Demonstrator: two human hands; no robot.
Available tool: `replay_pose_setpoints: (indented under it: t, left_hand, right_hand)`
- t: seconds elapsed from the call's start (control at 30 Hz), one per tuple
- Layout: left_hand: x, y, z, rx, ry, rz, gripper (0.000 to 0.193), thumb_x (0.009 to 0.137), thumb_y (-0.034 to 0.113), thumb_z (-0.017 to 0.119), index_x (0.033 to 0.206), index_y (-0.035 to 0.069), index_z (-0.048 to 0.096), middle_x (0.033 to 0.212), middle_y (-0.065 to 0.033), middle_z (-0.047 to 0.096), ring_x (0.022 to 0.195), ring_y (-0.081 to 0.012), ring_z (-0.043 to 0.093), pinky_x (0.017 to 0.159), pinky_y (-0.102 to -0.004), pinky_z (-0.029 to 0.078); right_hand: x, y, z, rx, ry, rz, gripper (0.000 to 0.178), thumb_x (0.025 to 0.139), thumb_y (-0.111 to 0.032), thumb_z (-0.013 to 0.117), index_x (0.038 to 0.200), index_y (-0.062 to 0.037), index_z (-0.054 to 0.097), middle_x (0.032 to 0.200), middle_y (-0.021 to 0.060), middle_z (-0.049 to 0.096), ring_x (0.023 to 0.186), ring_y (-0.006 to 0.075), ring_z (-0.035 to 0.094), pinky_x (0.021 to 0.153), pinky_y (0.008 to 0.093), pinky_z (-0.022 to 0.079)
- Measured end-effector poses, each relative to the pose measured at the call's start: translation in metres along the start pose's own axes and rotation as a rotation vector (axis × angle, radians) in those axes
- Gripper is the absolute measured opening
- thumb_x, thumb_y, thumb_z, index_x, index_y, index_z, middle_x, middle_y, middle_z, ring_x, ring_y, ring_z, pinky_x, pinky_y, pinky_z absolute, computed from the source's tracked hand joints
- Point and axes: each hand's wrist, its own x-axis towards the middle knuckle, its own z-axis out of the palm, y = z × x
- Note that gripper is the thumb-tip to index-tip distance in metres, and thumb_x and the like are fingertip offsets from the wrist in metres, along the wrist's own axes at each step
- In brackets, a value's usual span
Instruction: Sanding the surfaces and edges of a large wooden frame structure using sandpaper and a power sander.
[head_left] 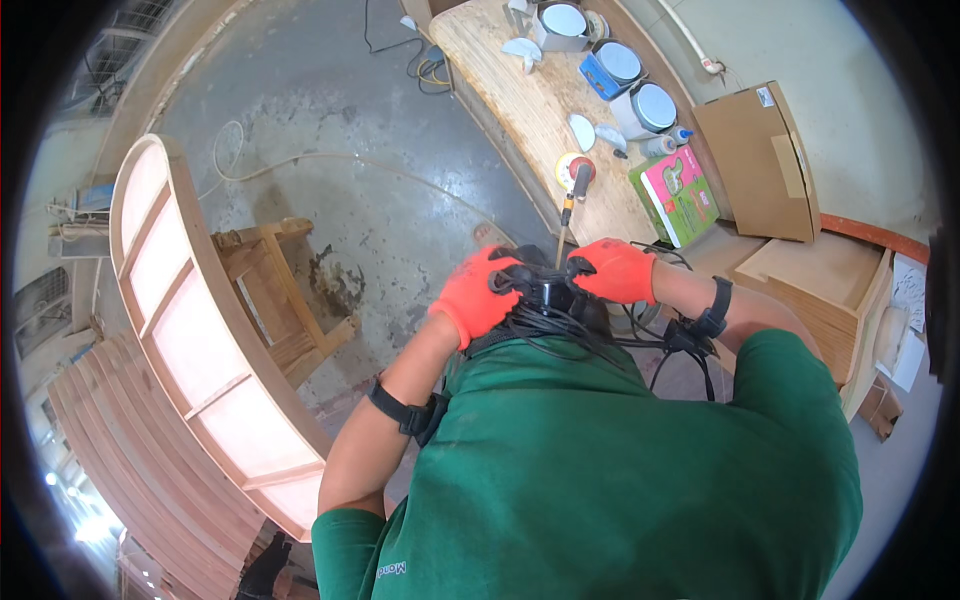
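Both of my hands, in orange gloves, are together at my waist on a dark device (548, 294) with a glossy front and a bundle of black cables (560, 328). My left hand (478, 292) has its fingers curled over a black part on the device's left side. My right hand (614, 271) is closed at its upper right side. What lies under the fingers is partly hidden. Beyond my hands, a small disc sander (579, 172) with a red and yellow head lies on the wooden workbench (490, 75). A hose runs from it towards my waist.
On the bench stand several sanding-disc stacks (655, 106) and a pink-green box (678, 190). A cardboard box (755, 160) is at right, above a wooden drawer unit (815, 280). At left are a curved wooden panel frame (205, 350) and a low wooden stand (290, 300). A thin hose (300, 157) crosses the floor.
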Motion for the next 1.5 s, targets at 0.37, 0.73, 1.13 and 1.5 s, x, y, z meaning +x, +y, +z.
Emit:
replay_pose_setpoints:
  t: [0.37,0.73,1.13,1.5]
  left_hand:
    - [0.002,0.026,-0.006,0.134,-0.104,-0.218,0.056,0.077,0.006,0.073,0.131,0.009,0.058,0.122,-0.0056,0.064,0.11,-0.0173,0.06,0.1,-0.0331,0.047]
    - [0.012,-0.031,-0.014,-0.259,-0.329,0.07,0.044,0.088,0.011,0.058,0.132,0.005,0.056,0.121,-0.0079,0.066,0.11,-0.0153,0.059,0.099,-0.0314,0.046]
    - [0.025,-0.032,-0.005,-0.419,-0.397,0.016,0.046,0.089,0.006,0.055,0.134,0.002,0.056,0.124,-0.0052,0.065,0.111,-0.0141,0.058,0.1,-0.031,0.046]
    - [0.026,-0.033,-0.012,-0.637,-0.349,0.029,0.037,0.092,0.016,0.058,0.127,0.006,0.062,0.115,-0.0048,0.068,0.104,-0.0129,0.061,0.094,-0.0303,0.049]
  right_hand:
    - [-0.002,0.01,0.011,-0.216,0.129,-0.352,0.044,0.087,-0.032,0.064,0.121,-0.0049,0.06,0.118,0.0176,0.064,0.107,0.0345,0.062,0.094,0.0435,0.048]
    - [-0.002,0.02,-0.008,0.531,-0.328,0.023,0.037,0.09,-0.016,0.058,0.126,-0.0064,0.057,0.103,0.007,0.068,0.084,0.0152,0.065,0.074,0.035,0.053]
    - [-0.022,-0.018,-0.029,0.382,-0.031,0.015,0.019,0.082,-0.009,0.062,0.101,-0.0064,0.067,0.091,0.0104,0.07,0.084,0.0218,0.067,0.073,0.0361,0.053]
    - [-0.005,-0.042,-0.006,-0.082,0.293,-0.304,0.036,0.078,-0.018,0.062,0.112,-0.0044,0.061,0.106,0.0203,0.066,0.104,0.0389,0.06,0.09,0.0447,0.048]
